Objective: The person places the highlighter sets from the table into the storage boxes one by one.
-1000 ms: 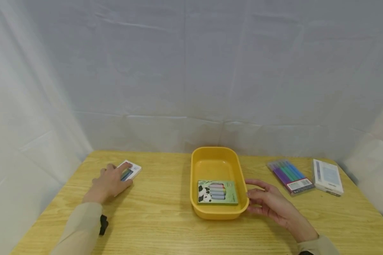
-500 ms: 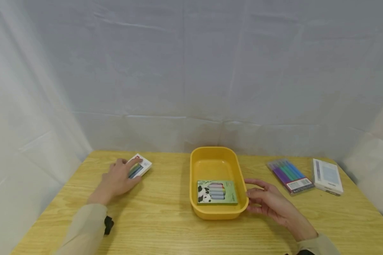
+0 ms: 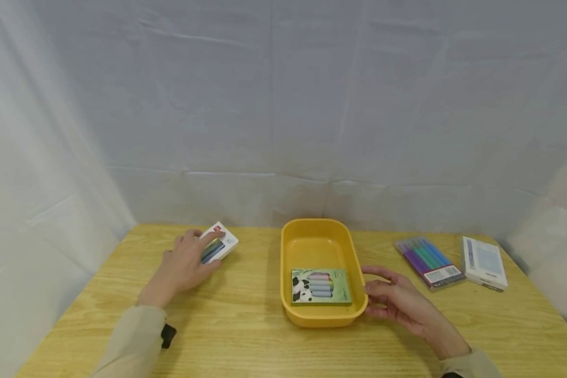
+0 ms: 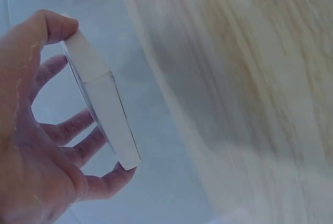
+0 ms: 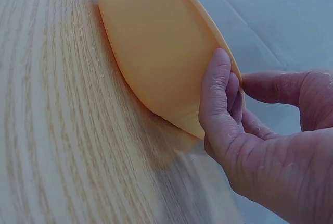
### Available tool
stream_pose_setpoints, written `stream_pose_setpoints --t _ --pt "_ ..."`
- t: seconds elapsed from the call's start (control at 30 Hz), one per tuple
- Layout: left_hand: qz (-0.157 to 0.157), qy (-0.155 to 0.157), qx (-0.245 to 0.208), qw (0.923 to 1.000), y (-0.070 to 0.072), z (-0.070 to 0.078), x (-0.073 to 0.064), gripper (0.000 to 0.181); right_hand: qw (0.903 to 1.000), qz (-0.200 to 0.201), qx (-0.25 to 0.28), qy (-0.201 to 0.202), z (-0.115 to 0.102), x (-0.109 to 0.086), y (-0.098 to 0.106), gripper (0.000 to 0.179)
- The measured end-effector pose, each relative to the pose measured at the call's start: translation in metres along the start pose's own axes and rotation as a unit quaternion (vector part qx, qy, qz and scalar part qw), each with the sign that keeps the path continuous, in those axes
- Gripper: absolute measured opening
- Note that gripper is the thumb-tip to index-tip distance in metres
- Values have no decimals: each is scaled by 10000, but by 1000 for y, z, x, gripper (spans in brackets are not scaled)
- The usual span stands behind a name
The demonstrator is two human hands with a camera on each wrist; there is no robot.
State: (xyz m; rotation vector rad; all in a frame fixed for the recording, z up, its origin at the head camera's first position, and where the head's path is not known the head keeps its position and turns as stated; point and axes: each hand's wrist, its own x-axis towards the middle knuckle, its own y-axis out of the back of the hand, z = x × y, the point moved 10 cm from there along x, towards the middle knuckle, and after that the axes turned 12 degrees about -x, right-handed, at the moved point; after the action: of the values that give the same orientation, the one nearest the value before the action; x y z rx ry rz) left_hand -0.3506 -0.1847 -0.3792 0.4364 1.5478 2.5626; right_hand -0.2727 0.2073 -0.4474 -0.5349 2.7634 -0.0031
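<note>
L hand (image 3: pixel 186 265) is pinching a flat white cardboard box of coloured markers (image 3: pixel 218 244) by its edges, lifting it just off the light wooden bench (image 3: pixel 245 336), left of the yellow oval plastic tub (image 3: pixel 319 231). R hand (image 3: pixel 399 304) is clasping the tub's rim w/ thumb & fingers. Box's long axis is pointing far-right, tilted. Judging next: carrying it rightward over the rim, lowering flat.

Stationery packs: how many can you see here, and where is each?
4. One white pack gripped in the left hand; the panda box inside the yellow tray; the clear pen pack and a white box on the table's right side. None seem hidden.
</note>
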Motion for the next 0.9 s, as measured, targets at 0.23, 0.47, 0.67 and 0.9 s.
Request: stream_pose_setpoints --t 0.23,0.47,0.67,0.9 --pt "115 -182 -41 9998 2 17 0 59 10000 -49 25 34 1 0 -1 70" --pt "172 -285 -30 9994 3 32 0 60 10000 -50 37 17 1 -1 -1 71" --pt "199 -398 -38 9990 2 47 0 61 10000 -19 13 6 1 -1 0 71" --pt "212 -469 -99 9986 -2 60 2 61 10000 -13 10 2 1 0 1 70"
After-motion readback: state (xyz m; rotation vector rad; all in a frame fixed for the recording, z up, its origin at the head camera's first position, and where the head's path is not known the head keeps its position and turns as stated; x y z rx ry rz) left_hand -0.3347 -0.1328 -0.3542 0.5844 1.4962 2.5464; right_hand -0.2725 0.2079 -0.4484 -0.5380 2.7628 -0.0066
